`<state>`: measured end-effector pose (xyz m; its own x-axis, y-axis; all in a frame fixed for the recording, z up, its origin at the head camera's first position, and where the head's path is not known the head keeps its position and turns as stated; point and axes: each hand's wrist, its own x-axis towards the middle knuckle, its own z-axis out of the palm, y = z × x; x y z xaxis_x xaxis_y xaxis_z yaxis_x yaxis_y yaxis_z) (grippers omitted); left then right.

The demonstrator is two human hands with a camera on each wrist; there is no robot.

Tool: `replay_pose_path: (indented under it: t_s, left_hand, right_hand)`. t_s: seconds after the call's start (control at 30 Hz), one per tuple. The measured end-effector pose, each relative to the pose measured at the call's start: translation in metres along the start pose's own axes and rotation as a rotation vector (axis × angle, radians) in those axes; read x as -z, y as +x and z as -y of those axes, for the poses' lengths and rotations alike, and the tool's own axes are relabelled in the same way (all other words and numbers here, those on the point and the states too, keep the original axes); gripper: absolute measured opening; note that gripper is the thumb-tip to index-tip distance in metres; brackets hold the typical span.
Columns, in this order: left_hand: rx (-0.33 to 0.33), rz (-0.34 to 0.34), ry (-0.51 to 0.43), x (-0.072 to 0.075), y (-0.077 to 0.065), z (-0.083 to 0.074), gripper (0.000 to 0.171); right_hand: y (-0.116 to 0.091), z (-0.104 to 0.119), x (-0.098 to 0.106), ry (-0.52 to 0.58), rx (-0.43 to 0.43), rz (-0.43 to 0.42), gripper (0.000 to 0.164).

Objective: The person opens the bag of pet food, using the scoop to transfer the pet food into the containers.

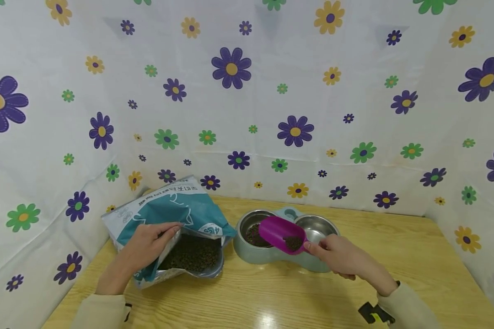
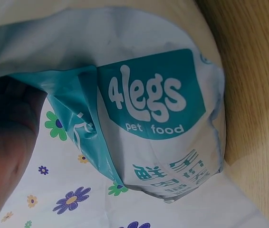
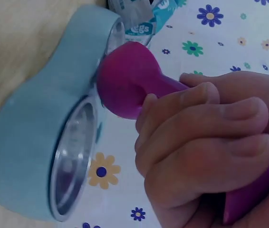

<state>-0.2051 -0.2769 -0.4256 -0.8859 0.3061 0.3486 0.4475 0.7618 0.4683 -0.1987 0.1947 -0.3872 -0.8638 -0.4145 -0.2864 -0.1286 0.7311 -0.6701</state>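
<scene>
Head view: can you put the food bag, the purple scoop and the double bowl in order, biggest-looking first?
1. Food bag, biggest
2. Double bowl, partly behind the scoop
3. Purple scoop, smallest

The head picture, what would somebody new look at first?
Probably the pink scoop of kibble, which the right hand holds over the double bowl. Then the teal and white bag on the left, its mouth open, the left hand at its edge. Behind, colourful flowers dot the cloth.
</scene>
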Motion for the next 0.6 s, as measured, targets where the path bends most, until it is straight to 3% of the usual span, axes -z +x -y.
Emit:
replay_pose_path:
  t_s: [0.27,0.6]
  left_hand:
    - [-0.023,0.001,0.006,0.002,0.004,0.001,0.027]
    - [-0.003,0.011,-0.012,0.003,0.004,-0.003,0.026]
  right_hand:
    - [0.012,0.015,0.014,-0.135,-0.017,-0.025,0.055]
    - [0.025,0.027,0.015,-0.291,0.041,-0.097,0.056]
